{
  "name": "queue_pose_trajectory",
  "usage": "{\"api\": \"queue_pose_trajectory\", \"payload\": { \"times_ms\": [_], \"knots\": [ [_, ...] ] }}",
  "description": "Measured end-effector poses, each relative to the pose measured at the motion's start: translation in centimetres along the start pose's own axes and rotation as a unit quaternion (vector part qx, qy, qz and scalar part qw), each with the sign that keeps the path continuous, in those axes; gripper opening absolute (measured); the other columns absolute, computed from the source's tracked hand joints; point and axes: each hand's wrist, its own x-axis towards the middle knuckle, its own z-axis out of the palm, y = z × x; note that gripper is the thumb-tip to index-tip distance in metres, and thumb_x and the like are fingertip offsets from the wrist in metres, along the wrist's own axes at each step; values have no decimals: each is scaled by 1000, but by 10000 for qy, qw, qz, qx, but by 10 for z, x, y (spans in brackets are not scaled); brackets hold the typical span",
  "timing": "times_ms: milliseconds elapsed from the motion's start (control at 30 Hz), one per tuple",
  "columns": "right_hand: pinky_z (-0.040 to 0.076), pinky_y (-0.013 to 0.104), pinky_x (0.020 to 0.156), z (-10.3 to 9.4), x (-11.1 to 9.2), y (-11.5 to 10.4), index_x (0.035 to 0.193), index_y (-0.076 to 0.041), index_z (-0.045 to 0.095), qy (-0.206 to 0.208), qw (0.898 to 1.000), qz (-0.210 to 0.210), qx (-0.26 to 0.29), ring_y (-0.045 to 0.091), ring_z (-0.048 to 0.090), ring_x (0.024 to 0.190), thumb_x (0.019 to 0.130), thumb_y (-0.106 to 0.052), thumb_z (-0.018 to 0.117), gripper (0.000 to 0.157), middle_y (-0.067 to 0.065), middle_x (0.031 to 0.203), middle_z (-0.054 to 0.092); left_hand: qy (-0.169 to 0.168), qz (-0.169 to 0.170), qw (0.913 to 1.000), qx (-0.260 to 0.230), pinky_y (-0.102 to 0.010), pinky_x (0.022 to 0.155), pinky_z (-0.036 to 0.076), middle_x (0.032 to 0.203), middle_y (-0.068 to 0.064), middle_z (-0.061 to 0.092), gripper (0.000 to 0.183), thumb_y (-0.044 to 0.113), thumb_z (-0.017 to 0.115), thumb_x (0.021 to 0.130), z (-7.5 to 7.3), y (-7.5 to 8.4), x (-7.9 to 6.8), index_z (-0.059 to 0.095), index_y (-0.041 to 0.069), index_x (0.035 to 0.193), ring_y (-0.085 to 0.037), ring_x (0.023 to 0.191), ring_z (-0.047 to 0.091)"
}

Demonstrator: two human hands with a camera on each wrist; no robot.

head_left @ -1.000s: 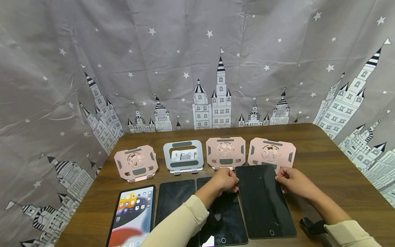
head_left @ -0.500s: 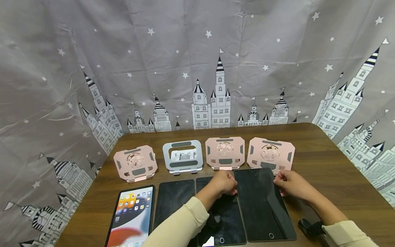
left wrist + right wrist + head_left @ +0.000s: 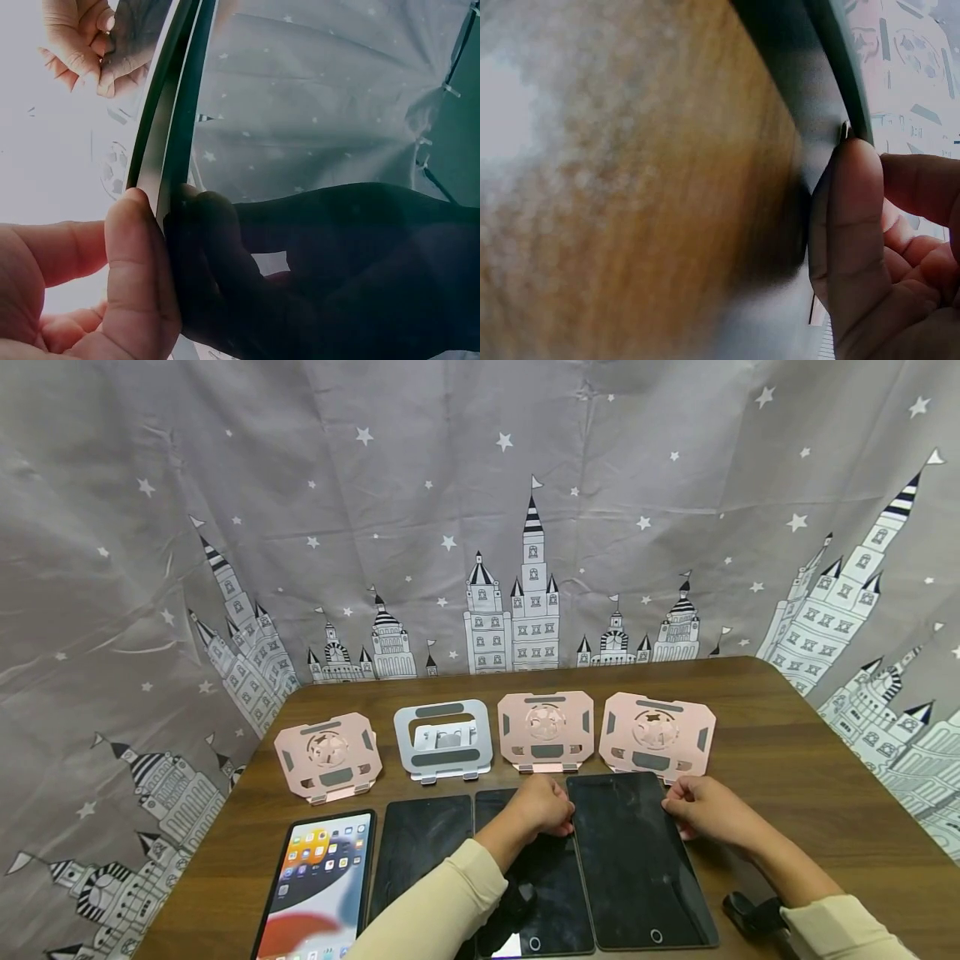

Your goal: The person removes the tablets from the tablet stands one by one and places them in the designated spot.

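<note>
Both hands hold a black tablet (image 3: 637,860) with a round home button by its long sides, near its far end. My left hand (image 3: 542,806) has curled fingers at its left edge, above the neighbouring dark tablet (image 3: 551,893). Against the opposite edge, my right hand (image 3: 708,808) pinches with thumb and fingers. The left wrist view shows my left fingertips (image 3: 135,206) right at the tablet's rim, with a dark glossy screen beside them reflecting the hand. In the right wrist view, a fingertip (image 3: 856,161) meets the tablet's thin edge over brown wood.
Another dark tablet (image 3: 423,843) and one with a lit home screen (image 3: 322,881) lie to the left. Along the back stand pink tablet stands (image 3: 546,727) and a grey-blue one (image 3: 444,764). A black strap-like object (image 3: 753,914) is at my right wrist. A castle-print curtain (image 3: 450,485) hangs behind.
The held tablet has come slightly down and toward me, showing more of the right-hand pink stand behind it. Both hands have moved with it, still at its sides.
</note>
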Motion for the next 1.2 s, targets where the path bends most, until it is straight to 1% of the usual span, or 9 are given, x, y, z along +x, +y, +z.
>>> {"api": "queue_pose_trajectory", "payload": {
  "times_ms": [200,367,467,667,800,1000,1200],
  "knots": [
    [52,28,51,0,0,0,83,1,56,-155,9999,42,2,17,57,57,96,-3,58,14,4,65,54,-38,1,9998,179,-21,49,53,66,-7,58,31,-9,63,90,0,-2,3,54,4,64,-10,48,57],
    [53,29,51,0,-1,-2,83,1,56,-249,9996,96,-43,19,58,59,96,-3,58,14,4,65,54,0,-22,9994,338,-19,47,51,65,-6,58,37,-9,63,89,-1,-2,2,51,6,58,-8,47,55],
    [53,29,52,0,-1,-2,82,1,56,-312,9995,67,-75,19,58,59,95,-2,59,13,4,66,54,8,-51,9990,445,-19,46,50,63,-6,58,39,-8,64,89,-1,-1,2,50,7,56,-8,46,54],
    [52,29,51,0,-1,-2,82,0,56,-360,9992,72,-152,19,58,59,95,-3,59,14,4,65,53,33,-85,9984,565,-19,45,50,55,-5,57,37,-9,65,88,0,-1,4,52,7,58,-8,44,55],
    [52,29,52,0,-1,-2,82,0,56,-366,9991,133,-148,19,57,60,95,-4,60,14,4,66,53,71,-136,9981,595,-20,45,51,49,-4,55,35,-10,65,87,1,-1,7,53,6,57,-8,42,54],
    [52,29,52,0,-1,-1,83,0,56,-330,9990,253,-154,19,57,59,95,-4,60,14,4,65,53,28,-208,9982,567,-19,43,49,47,-3,54,35,-10,64,86,1,0,8,53,5,57,-7,40,51],
    [52,29,51,-1,0,1,81,-1,55,-404,9990,135,-140,18,58,58,95,-3,60,15,3,64,54,72,-303,9980,555,-17,40,46,46,-3,54,36,-8,65,87,1,1,8,54,5,55,-7,37,49]
  ]
}}
